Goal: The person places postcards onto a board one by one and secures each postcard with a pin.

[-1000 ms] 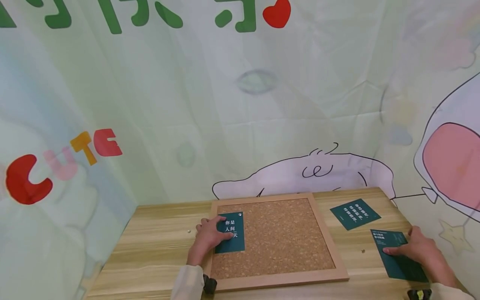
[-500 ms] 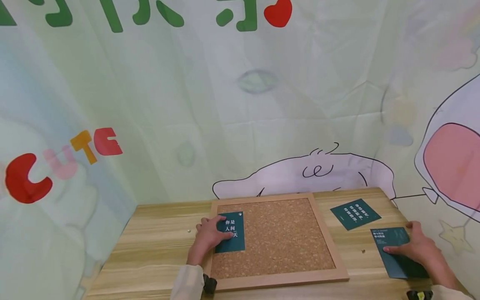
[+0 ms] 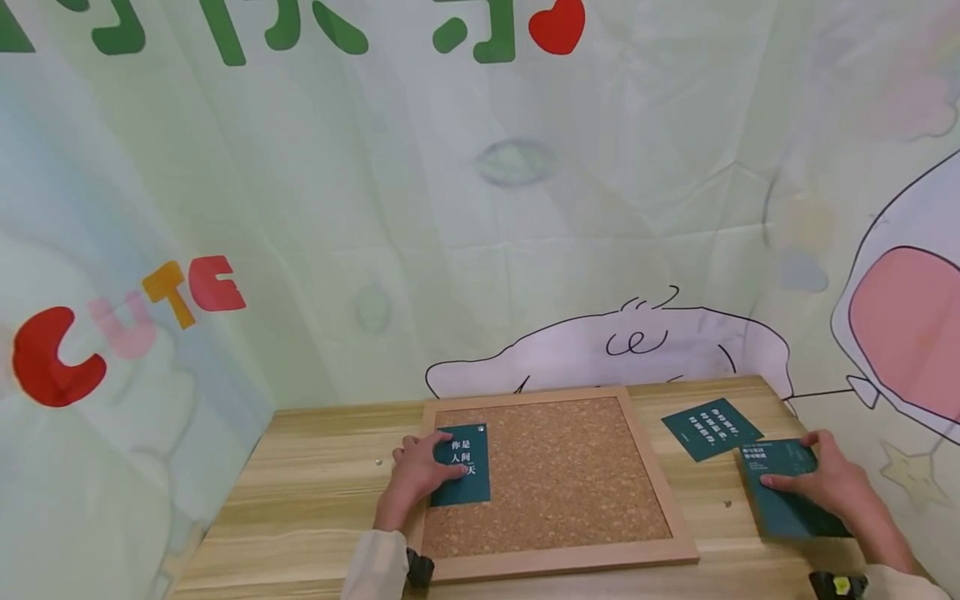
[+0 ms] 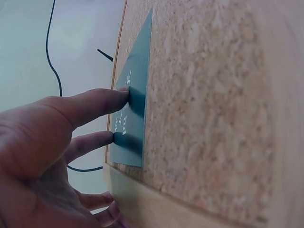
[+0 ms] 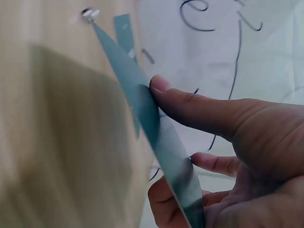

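Observation:
A dark green card (image 3: pixel 477 487) with white characters lies on the left part of a cork board (image 3: pixel 562 475), a small pin (image 3: pixel 481 428) at its upper right corner. My left hand (image 3: pixel 417 477) touches this card with thumb and forefinger tips spread apart, the other fingers over the board's left frame. To the right, my right hand (image 3: pixel 840 483) holds a second green card (image 3: pixel 783 504) between thumb and fingers. In the right wrist view this card (image 5: pixel 152 118) is tilted off the table, casting a shadow. A third green card (image 3: pixel 712 428) lies behind it.
A light wood table (image 3: pixel 300 500) bears the framed board. Small pins lie on either side: one pin (image 3: pixel 378 462) left of the board and another pin (image 3: pixel 727 503) to its right. A printed curtain (image 3: pixel 420 208) hangs behind the table.
My right hand has lifted the second card off the table and moved it slightly back, so it now meets the third card's near edge in the head view. My left hand has stayed still.

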Tool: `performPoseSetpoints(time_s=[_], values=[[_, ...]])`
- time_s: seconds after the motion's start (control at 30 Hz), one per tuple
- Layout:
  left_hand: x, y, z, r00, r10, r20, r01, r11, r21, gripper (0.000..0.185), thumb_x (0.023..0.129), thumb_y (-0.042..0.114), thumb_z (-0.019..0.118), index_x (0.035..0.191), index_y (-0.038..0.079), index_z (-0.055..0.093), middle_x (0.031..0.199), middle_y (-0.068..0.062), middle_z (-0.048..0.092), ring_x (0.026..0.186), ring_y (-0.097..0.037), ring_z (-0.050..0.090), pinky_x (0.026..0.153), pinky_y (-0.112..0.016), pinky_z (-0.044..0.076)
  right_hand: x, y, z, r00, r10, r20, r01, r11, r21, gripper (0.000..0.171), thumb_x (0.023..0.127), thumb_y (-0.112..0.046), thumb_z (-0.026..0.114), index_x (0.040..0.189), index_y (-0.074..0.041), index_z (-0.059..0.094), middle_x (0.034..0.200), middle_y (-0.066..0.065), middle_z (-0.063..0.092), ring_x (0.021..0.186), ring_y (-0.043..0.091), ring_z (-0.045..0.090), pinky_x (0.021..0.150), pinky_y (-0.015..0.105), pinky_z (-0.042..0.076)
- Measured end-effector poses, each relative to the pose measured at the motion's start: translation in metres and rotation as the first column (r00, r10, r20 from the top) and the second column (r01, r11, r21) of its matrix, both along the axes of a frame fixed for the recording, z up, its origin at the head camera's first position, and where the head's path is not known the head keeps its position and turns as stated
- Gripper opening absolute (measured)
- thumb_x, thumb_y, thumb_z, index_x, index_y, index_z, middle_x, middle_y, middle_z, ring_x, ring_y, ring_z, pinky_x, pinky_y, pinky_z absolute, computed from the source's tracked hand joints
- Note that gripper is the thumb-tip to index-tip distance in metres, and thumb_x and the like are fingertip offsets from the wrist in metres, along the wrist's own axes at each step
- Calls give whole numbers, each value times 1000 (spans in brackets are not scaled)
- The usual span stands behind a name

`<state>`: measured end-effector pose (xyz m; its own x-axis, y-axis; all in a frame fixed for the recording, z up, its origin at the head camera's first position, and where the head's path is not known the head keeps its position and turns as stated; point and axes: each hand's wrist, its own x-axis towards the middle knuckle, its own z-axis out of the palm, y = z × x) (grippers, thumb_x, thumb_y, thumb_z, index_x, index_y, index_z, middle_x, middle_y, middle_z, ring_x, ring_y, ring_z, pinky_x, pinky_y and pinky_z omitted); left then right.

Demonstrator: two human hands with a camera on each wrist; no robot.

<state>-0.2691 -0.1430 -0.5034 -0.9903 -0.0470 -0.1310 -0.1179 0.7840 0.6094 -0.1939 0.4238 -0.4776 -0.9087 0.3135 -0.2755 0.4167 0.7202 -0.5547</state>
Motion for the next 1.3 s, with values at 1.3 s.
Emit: performPoseSetpoints(time_s=[1.3], values=[[5, 1, 7, 1000, -2, -10, 2, 1000, 3, 69, 84, 33, 88, 143, 13, 61, 130, -29, 43, 116, -47, 38, 90, -62, 47, -84, -225, -1, 951, 158, -265, -205, 966, -160, 90, 82, -33, 91, 143, 1, 34, 146, 38, 42, 123, 49, 49, 102, 65, 42]])
